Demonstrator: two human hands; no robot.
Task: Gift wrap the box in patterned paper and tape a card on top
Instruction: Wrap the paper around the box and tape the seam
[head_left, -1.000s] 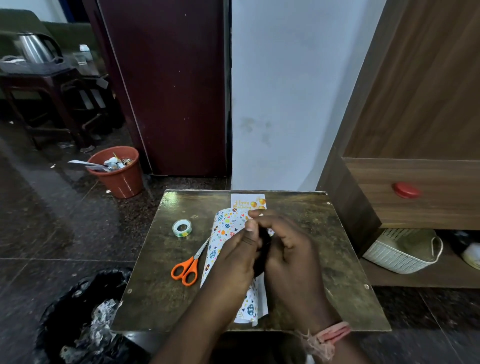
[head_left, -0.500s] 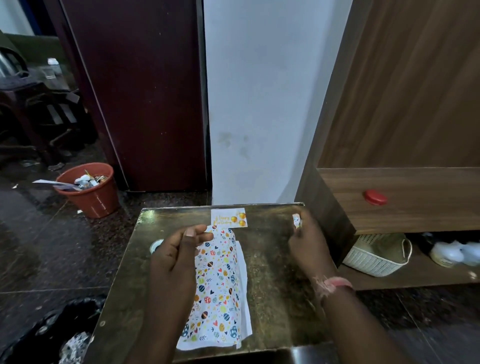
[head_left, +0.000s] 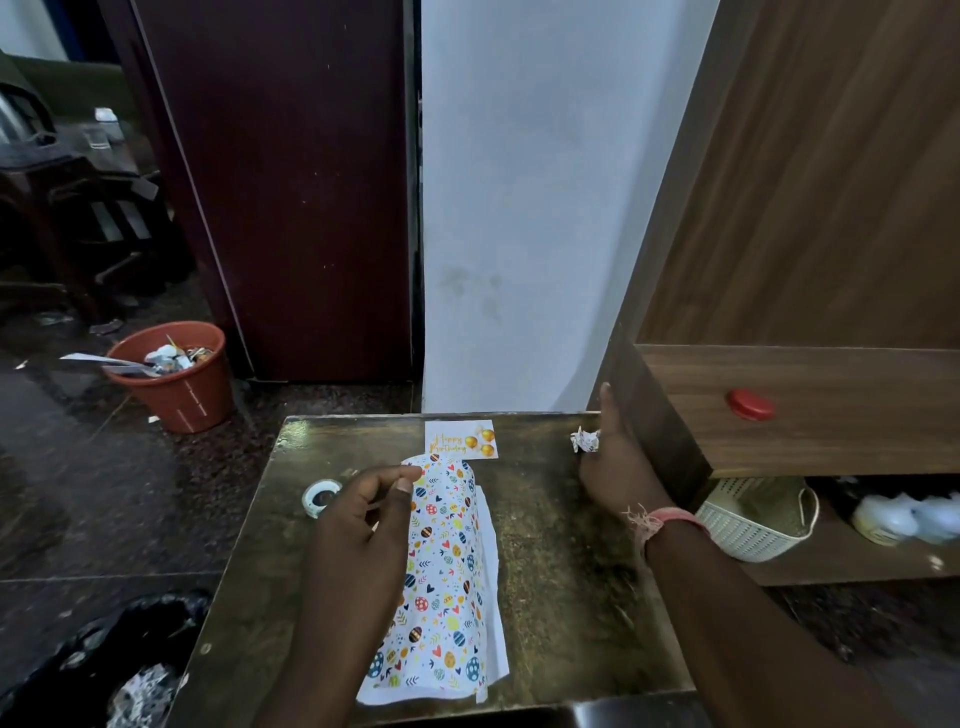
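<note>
Hands apart above a small table (head_left: 561, 561); patterned paper (head_left: 447, 566) lies lengthwise down its middle.

The left hand (head_left: 363, 514) hovers over the paper's left edge, fingers loosely curled, thumb near fingertip; whether it pinches anything cannot be told. The right hand (head_left: 615, 467) sits at the far right corner, gripping a crumpled paper scrap (head_left: 584, 440). The card (head_left: 461, 439) lies flat at the far edge, touching the paper's curled end. A tape roll (head_left: 320, 497) rests left of the paper. The dark, worn tabletop is bare right of the paper. No box is visible.
</note>
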